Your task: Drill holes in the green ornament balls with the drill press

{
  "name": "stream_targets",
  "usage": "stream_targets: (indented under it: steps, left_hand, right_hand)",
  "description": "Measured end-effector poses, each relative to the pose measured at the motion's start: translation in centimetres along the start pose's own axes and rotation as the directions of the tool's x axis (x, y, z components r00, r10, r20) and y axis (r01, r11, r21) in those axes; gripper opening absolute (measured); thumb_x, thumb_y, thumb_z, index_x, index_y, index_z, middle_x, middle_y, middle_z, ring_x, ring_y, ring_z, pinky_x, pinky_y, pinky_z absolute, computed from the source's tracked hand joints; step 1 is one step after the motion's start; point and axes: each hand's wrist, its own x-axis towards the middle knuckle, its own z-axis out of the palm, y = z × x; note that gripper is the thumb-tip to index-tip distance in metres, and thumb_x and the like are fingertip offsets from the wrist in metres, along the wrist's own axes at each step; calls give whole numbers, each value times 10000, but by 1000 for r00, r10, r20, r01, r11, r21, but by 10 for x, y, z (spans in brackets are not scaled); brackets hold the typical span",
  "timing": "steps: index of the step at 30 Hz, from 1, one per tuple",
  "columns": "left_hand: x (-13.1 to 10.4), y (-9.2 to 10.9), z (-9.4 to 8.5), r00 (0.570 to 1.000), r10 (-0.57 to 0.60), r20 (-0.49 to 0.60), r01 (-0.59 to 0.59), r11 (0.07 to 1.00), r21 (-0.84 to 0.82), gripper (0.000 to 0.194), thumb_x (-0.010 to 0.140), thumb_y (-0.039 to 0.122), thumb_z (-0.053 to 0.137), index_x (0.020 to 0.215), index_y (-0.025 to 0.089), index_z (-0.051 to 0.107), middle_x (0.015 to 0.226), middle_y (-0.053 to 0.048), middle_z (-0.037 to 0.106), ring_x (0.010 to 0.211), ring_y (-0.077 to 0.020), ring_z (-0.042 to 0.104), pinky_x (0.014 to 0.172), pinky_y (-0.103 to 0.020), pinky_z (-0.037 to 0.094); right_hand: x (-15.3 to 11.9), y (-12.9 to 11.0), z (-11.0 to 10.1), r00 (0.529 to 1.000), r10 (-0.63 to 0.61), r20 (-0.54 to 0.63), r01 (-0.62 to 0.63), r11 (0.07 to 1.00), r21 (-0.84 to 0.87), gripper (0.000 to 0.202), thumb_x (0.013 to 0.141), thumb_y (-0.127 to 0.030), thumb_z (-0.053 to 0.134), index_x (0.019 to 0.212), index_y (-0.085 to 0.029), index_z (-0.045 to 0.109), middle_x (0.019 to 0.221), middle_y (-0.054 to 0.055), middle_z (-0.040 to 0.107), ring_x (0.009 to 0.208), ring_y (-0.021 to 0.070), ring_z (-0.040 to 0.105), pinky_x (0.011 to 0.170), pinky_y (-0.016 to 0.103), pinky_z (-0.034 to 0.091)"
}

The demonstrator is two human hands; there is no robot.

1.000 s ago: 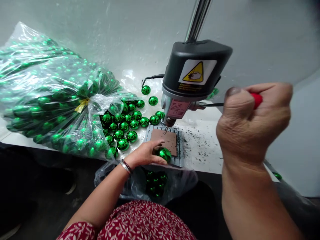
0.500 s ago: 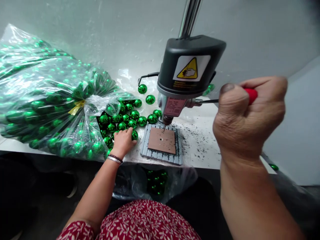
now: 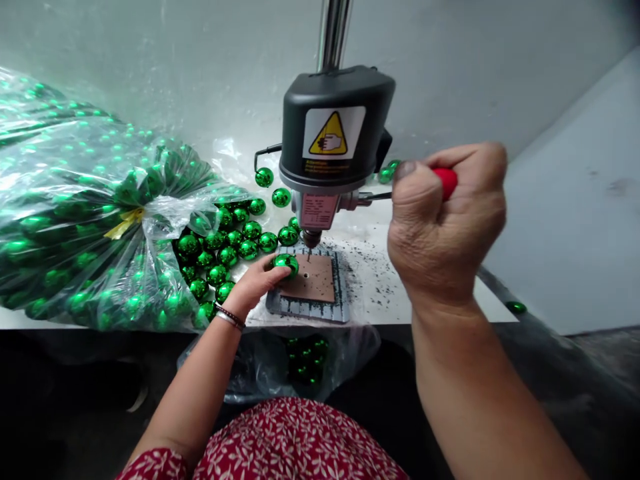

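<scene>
Between the thumb and fingers of my left hand [image 3: 254, 285] is a shiny green ball [image 3: 287, 265], held over the left part of a brown square board [image 3: 320, 283]. The board has a small hole and lies on the grey slotted base [image 3: 341, 308] of a drill press [image 3: 333, 130]. The thin drill bit [image 3: 309, 255] points down just right of the ball, apart from it. My right hand [image 3: 445, 223] is wrapped round the red knob [image 3: 447, 181] of the press's feed lever [image 3: 375, 197].
A big clear bag [image 3: 65, 220] of green balls, tied with a yellow strip [image 3: 124, 223], fills the left. Several loose balls [image 3: 227, 256] lie beside it. Dark shavings [image 3: 373, 273] litter the white table [image 3: 450, 313]. Another bag of balls [image 3: 307, 360] hangs below the front edge.
My left hand has picked up a green ball from the loose pile and carried it right, onto the board area. The view has shifted; my right hand still grips the lever knob.
</scene>
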Motion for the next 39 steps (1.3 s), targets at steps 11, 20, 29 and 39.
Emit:
stream_targets:
  steps: [11, 20, 29, 39]
  left_hand:
    - [4, 6, 1, 965, 222, 141, -264, 824, 502, 641, 708, 358, 697, 1298, 186, 516, 1246, -89, 619, 1098, -228, 577, 986, -380, 434]
    - [13, 6, 8, 971, 210, 111, -233, 756, 611, 650, 712, 374, 684, 1298, 164, 496, 1203, -101, 631, 1048, -239, 605, 934, -367, 467]
    - [18, 14, 13, 960, 225, 170, -281, 732, 621, 558, 673, 330, 714, 1205, 209, 595, 1076, -25, 683, 956, -199, 626, 853, -296, 484]
    - [21, 14, 15, 964, 216, 159, -268, 764, 587, 541, 669, 316, 716, 1190, 204, 620, 1057, -21, 699, 936, -193, 630, 836, -289, 482]
  right_hand:
    - [-4, 4, 0, 999, -4, 43, 6, 999, -39, 374, 917, -490, 346, 903, -139, 477, 857, 25, 470, 810, 45, 498, 702, 188, 399]
    - [-3, 2, -1, 999, 8, 50, -7, 1000, -24, 319, 898, -446, 410, 865, -135, 471, 811, 12, 469, 712, 23, 445, 678, 173, 398]
    - [-4, 2, -1, 999, 4, 50, -3, 1000, -23, 323, 905, -453, 393, 879, -139, 466, 813, 5, 468, 732, 22, 454, 688, 176, 414]
    - [-5, 4, -1, 999, -29, 33, 29, 1000, -3, 312, 906, -418, 401, 882, -116, 472, 816, -7, 464, 741, 11, 431, 722, 171, 384]
